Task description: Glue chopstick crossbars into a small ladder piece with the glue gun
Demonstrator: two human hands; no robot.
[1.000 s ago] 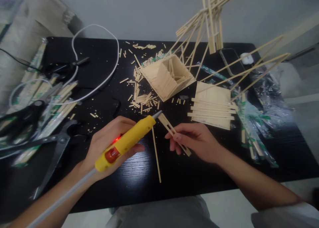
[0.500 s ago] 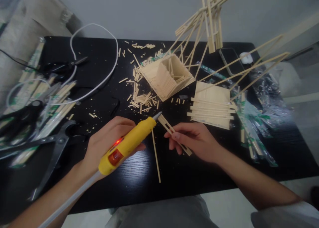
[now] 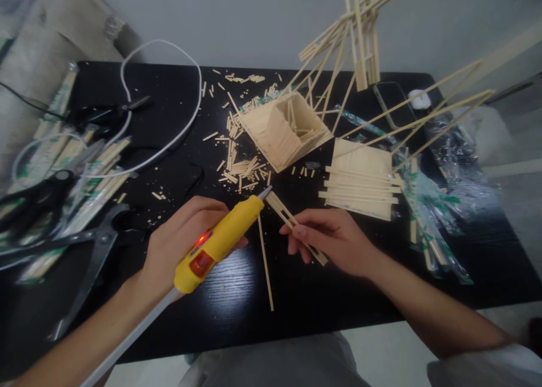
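My left hand [image 3: 180,243] is wrapped round a yellow glue gun [image 3: 220,243] with a red lit switch. Its metal tip touches the far end of a small piece made of joined wooden sticks [image 3: 290,220]. That piece is pinched in my right hand [image 3: 332,237], just right of the gun's tip. A single long stick [image 3: 265,263] lies on the black table [image 3: 237,302] between my hands.
A stick-built box [image 3: 283,128] lies on its side behind my hands, short offcuts [image 3: 239,170] scattered left of it. A flat stick panel [image 3: 362,178] lies at right under a tall stick frame [image 3: 359,31]. Scissors [image 3: 31,198], pliers [image 3: 91,251], wrapped chopsticks [image 3: 95,187] and a white cable [image 3: 169,93] crowd the left.
The rear of the glue gun has slid a little to the right and forward in my left hand; its tip stays at the stick piece. My right hand has hardly moved.
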